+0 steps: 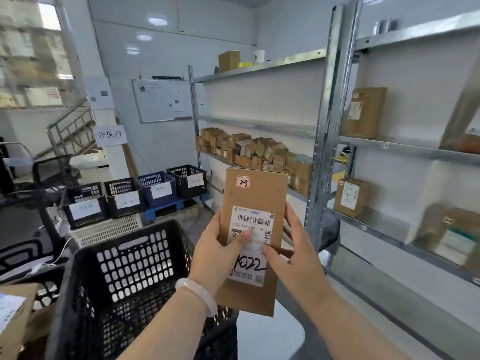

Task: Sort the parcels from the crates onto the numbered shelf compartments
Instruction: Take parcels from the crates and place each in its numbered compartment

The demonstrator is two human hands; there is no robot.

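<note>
you hold a flat brown cardboard parcel (255,193) upright in front of you with both hands. your left hand (220,253) grips its left edge, thumb pressed on the white shipping label (253,222), fingers curled behind. your right hand (298,258) clamps the right edge, thumb on the label's side just above the handwritten "1022". a small pink sticker (243,182) marked "2-3" sits near the parcel's top, above both hands. a pale bangle (197,294) circles your left wrist. below and left of your left hand stands a black perforated plastic crate (124,281). beyond your right hand rises the grey metal shelf rack (324,152), with brown boxes on its levels.
</note>
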